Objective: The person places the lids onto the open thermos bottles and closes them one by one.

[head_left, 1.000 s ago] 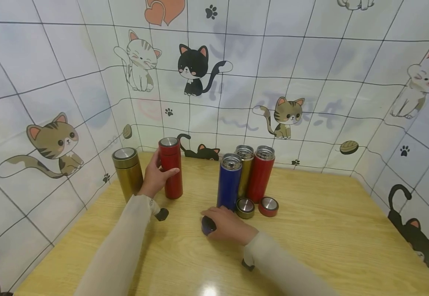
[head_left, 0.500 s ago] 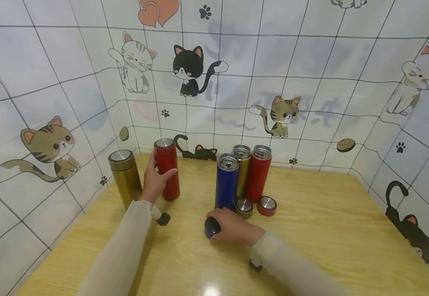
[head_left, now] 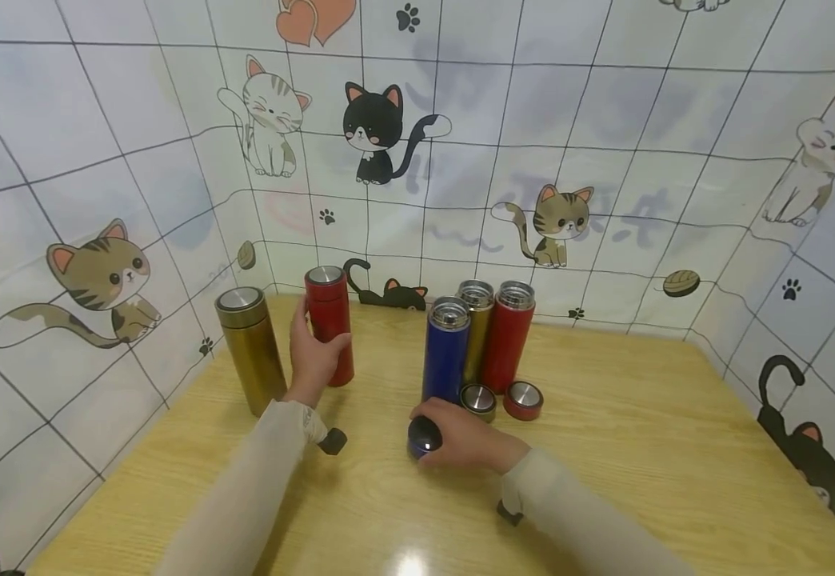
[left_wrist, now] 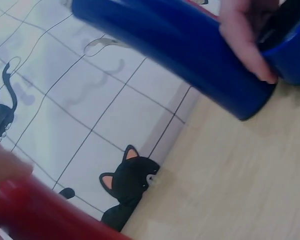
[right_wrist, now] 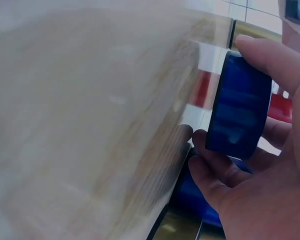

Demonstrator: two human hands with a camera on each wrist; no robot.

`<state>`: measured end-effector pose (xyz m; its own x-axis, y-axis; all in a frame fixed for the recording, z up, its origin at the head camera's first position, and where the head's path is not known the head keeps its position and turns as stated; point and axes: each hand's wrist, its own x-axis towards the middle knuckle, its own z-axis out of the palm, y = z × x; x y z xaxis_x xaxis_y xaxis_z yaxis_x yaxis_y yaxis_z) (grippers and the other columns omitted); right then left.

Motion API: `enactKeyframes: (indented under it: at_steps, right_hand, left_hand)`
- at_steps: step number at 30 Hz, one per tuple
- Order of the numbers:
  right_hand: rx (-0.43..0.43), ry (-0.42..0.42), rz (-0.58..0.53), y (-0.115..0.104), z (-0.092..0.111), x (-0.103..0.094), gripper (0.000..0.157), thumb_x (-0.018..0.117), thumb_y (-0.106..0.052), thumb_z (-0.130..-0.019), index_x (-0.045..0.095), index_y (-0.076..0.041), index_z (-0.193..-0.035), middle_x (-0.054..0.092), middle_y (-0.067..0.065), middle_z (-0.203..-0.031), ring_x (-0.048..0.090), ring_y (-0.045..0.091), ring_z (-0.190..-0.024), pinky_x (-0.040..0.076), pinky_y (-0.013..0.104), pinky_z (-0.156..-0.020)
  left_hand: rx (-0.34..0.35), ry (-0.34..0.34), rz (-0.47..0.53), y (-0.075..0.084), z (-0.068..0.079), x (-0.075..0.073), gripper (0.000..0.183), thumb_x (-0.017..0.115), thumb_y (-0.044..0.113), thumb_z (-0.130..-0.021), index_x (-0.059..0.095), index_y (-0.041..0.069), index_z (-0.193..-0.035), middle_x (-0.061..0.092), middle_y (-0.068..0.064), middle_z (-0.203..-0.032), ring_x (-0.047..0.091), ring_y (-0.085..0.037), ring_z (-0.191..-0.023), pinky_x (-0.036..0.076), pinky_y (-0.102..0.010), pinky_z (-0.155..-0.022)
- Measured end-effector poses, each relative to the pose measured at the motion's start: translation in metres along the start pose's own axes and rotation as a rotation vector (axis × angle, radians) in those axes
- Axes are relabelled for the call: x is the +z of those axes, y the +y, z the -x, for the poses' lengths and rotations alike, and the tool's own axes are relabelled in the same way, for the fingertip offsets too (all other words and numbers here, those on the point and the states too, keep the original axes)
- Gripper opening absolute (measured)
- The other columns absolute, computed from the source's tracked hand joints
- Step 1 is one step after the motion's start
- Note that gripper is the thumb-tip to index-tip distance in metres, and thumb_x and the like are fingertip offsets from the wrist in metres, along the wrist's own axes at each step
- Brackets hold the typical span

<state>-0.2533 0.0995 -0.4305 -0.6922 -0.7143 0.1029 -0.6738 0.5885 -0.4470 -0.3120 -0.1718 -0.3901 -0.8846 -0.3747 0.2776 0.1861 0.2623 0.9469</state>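
My right hand (head_left: 464,438) holds a blue lid (head_left: 425,438) low over the table, in front of an upright blue thermos (head_left: 447,352) with its steel mouth uncovered. Up close in the right wrist view, the lid lies between thumb and fingers. Farther left, my left hand (head_left: 314,356) grips a red thermos (head_left: 331,320) that has its lid on; the thumb lies across its front while the other fingers are partly hidden. A second red thermos (head_left: 507,344) and a gold thermos (head_left: 477,344), both lidless, stand behind the blue one.
A capped gold thermos (head_left: 252,352) stands left of my left hand. Before the uncapped group lie a gold lid (head_left: 478,400) and a red lid (head_left: 523,400). A cat-patterned wall covering (head_left: 605,160) encloses the back and sides of the wooden table (head_left: 641,416).
My right hand has moved slightly right with the blue lid, nearer the blue thermos. My left hand has shifted a little lower and right against the red thermos, which stays in place.
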Motion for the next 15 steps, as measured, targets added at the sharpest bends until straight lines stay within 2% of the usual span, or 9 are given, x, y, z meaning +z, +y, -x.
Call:
enactKeyframes:
  at_steps: [9,15]
  right_hand:
    - [0.043,0.02,-0.036,0.01,0.013,-0.005,0.058,0.079,-0.026,-0.077,0.056,-0.009,-0.127,0.055,0.001,-0.118,0.053,0.017,-0.104,0.048,0.038,-0.09]
    - [0.065,0.025,-0.041,0.012,0.021,-0.008,0.055,0.079,-0.029,-0.076,0.056,-0.013,-0.123,0.052,0.0,-0.115,0.05,0.018,-0.103,0.047,0.038,-0.087]
  left_hand:
    - [0.023,0.236,-0.013,-0.002,0.022,0.005,0.082,0.073,0.009,-0.082,0.029,0.021,-0.15,0.033,-0.004,-0.15,0.027,-0.024,-0.139,0.022,-0.05,-0.113]
    - [0.144,0.392,0.011,0.001,0.036,0.015,0.076,0.075,0.007,-0.079,0.037,0.017,-0.144,0.041,-0.004,-0.141,0.032,-0.019,-0.131,0.025,-0.045,-0.109]
